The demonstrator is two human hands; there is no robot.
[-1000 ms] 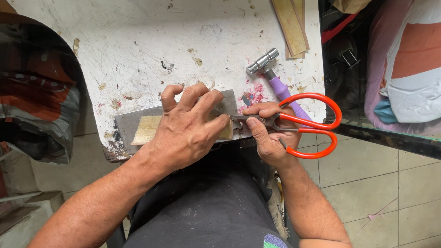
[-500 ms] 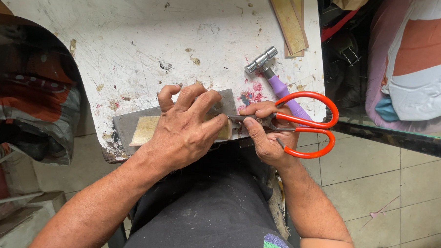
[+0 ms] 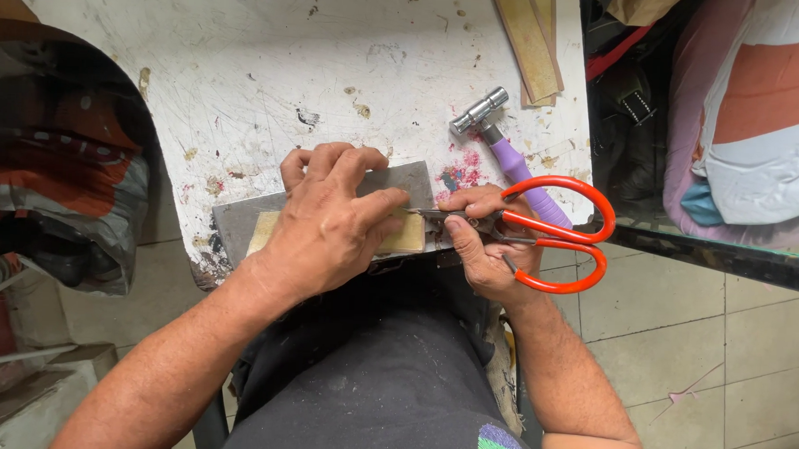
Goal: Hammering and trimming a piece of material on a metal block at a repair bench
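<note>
The work in hand is a cut into a thin tan strip [image 3: 397,240] that lies flat on a grey metal plate [image 3: 240,223] at the near edge of the white, scarred worktable [image 3: 272,61]. Judged from the layout, the cut is in progress and not finished: the blade tips of the red-handled scissors [image 3: 541,229] meet the right end of the strip, and most of the strip appears uncut, although the left hand hides its middle. The left hand [image 3: 329,222] lies palm down across strip and plate, fingers spread and pressing, with the forearm coming in from the lower left. The right hand [image 3: 483,245] is wrapped around the scissors close to the pivot instead of through the 2 red loops, which stand free to the right; the blades appear nearly closed. The right wrist is bent inward, forearm rising from the lower right. A small hammer with a purple handle [image 3: 500,139] lies on the table just behind the scissors, untouched, and tan strips of stock [image 3: 530,43] rest at the far edge.
</note>
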